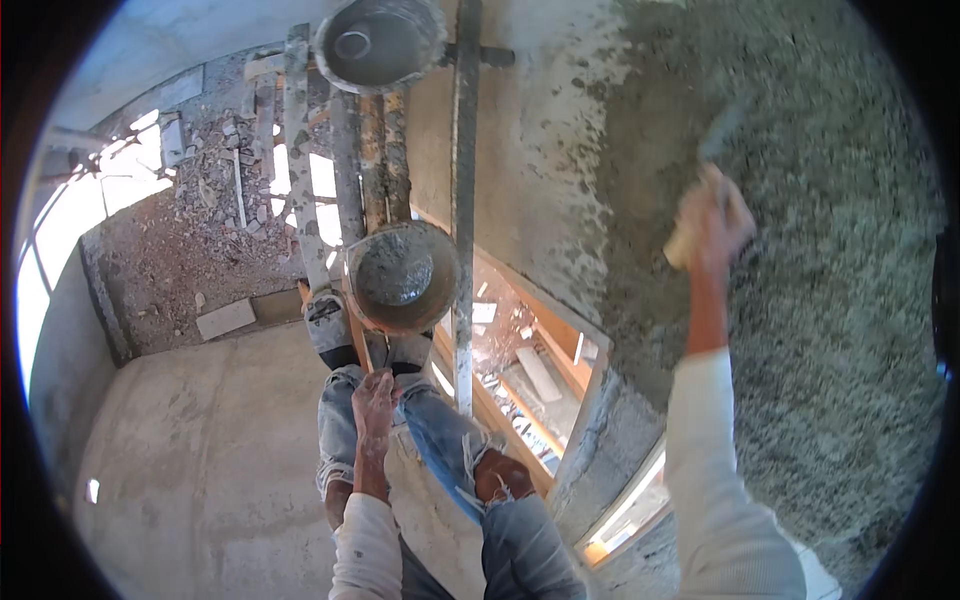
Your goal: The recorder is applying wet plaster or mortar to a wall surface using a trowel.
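My right hand (pixel 712 222) is raised against the rough grey plaster wall (pixel 820 280). It is closed around a trowel (pixel 726 130), whose pale handle end shows by the wrist and whose blade is smeared by motion. A darker, smoother band of wet plaster (pixel 650 140) lies beside the hand. Low in front of my knees, my left hand (pixel 374 402) has its fingers curled together; whether anything is in them is hidden. Just beyond it stands a round bucket (pixel 436 300) with wet grey mortar (pixel 395 265) inside.
A second bucket (pixel 328 50) with grey liquid and a ring-shaped thing stands farther off along the scaffold poles (pixel 372 160). An upright metal bar (pixel 465 200) runs beside the buckets. Gaps open onto a lower level at the right of my feet. Rubble (pixel 180 240) covers the ground at left.
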Motion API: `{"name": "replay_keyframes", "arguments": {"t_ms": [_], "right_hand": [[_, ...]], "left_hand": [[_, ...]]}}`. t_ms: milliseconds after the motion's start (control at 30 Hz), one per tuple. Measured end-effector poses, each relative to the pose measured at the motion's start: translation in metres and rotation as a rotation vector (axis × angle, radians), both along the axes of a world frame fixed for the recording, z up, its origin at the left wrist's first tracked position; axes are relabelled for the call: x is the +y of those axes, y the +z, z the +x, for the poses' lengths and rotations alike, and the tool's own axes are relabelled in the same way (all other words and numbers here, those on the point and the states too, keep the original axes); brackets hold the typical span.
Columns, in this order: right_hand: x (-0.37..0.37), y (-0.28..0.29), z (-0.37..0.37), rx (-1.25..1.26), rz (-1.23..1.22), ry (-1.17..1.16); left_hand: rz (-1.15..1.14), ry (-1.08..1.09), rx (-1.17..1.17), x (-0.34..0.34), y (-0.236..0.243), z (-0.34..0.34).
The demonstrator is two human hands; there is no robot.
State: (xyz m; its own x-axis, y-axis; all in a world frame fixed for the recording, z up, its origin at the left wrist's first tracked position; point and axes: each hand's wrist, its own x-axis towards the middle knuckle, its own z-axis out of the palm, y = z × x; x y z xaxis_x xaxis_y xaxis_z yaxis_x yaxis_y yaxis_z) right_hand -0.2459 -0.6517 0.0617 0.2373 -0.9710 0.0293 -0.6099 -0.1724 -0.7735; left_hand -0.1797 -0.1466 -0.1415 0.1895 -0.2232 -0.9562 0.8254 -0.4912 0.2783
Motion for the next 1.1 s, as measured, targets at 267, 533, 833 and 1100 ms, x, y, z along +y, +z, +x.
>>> {"name": "replay_keyframes", "arguments": {"t_ms": [267,533,833,1100], "right_hand": [[0.211,-0.101,-0.056,0.819,0.302,0.58],[0.312,-0.323,-0.001,1.035,0.165,0.724],[0.334,-0.233,-0.018,0.574,0.389,0.348],[0.181,-0.142,0.12,0.361,-0.071,0.386]], "left_hand": [[0.048,-0.027,0.046,-0.004,0.02,0.01],[-0.003,-0.018,0.081,-0.013,0.022,-0.002],[0.005,0.037,0.059,0.002,0.024,0.006],[-0.006,-0.013,0.037,-0.008,0.015,0.007]]}}
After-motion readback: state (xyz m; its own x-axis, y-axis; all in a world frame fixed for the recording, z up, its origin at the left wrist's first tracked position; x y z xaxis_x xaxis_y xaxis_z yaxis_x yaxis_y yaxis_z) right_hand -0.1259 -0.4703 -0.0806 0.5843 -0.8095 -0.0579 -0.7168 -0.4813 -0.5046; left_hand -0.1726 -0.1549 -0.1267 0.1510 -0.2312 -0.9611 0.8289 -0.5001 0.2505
